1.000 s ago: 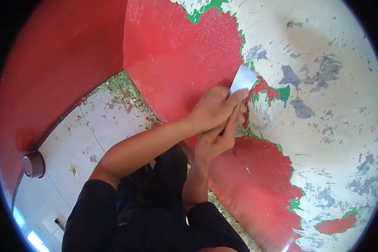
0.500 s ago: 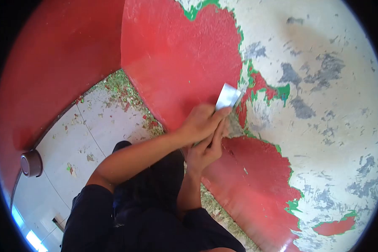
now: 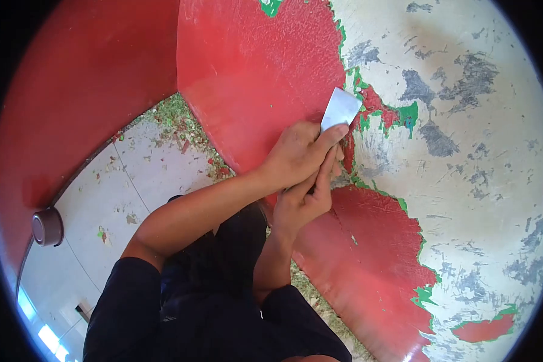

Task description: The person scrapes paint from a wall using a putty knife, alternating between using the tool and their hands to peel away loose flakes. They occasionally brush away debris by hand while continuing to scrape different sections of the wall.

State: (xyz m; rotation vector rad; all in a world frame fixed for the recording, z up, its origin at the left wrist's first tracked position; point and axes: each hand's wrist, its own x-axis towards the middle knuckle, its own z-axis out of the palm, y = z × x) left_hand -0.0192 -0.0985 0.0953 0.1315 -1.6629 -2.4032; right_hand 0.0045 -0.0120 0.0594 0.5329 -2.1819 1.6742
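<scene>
Wall (image 3: pixel 476 175): pale at right, red paint (image 3: pixel 247 84) at left, ragged green edge (image 3: pixel 408 114) between. Floor (image 3: pixel 102 193) at left, flecked with chips (image 3: pixel 184 123).
Left hand (image 3: pixel 297 154): curled tight about scraper (image 3: pixel 342 110), thumb against blade base; nearer of two to blade. Right hand (image 3: pixel 304 205): just nearer, closed in same two-handed grip, handle hidden.
Scraper: projects far and slightly right from hands, long axis near-left to far-right; tip over red paint's right border, contact cannot be told. Blade flat, broad, pale, shiny, straight-ended.
</scene>
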